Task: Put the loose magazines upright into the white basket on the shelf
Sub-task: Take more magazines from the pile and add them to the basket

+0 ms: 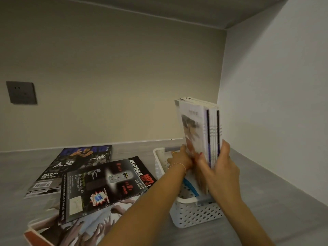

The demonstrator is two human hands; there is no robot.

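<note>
Grey shelf (266,201) in a pale alcove, carrying a white basket (195,215) near its right wall. Standing upright in the basket: a stack of magazines (198,132), which the left hand (179,159) and the right hand (220,167) are gripping from either side, fingers closed on the covers. Lying flat left of the basket: three loose magazines (103,185), overlapping; further left, on the back wall, a dark socket (21,92) is sitting.

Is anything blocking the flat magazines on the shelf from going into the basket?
Partly: both hands hold upright magazines in the basket, filling its right side. Its left side looks open toward the flat magazines.
</note>
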